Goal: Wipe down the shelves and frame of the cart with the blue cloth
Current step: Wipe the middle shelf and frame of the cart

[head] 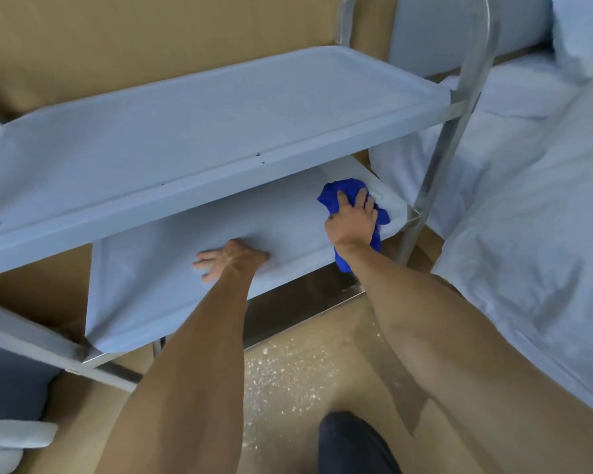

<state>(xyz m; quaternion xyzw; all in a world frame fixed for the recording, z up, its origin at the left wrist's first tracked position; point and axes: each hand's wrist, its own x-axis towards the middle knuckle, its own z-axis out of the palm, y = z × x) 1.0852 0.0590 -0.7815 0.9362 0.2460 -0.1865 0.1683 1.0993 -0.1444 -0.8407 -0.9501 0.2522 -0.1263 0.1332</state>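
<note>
The cart fills the view: a pale grey upper shelf, a lower shelf beneath it, and a metal tube frame on the right. My right hand is closed on the bunched blue cloth, pressing it onto the right end of the lower shelf. A tail of the cloth hangs over the shelf's front edge under my wrist. My left hand lies flat on the lower shelf near its front edge, fingers spread, holding nothing.
A bed with white sheets stands close on the right. Brown cardboard is behind the cart. A metal crossbar runs under the lower shelf. The speckled floor and my dark-clad knee are below.
</note>
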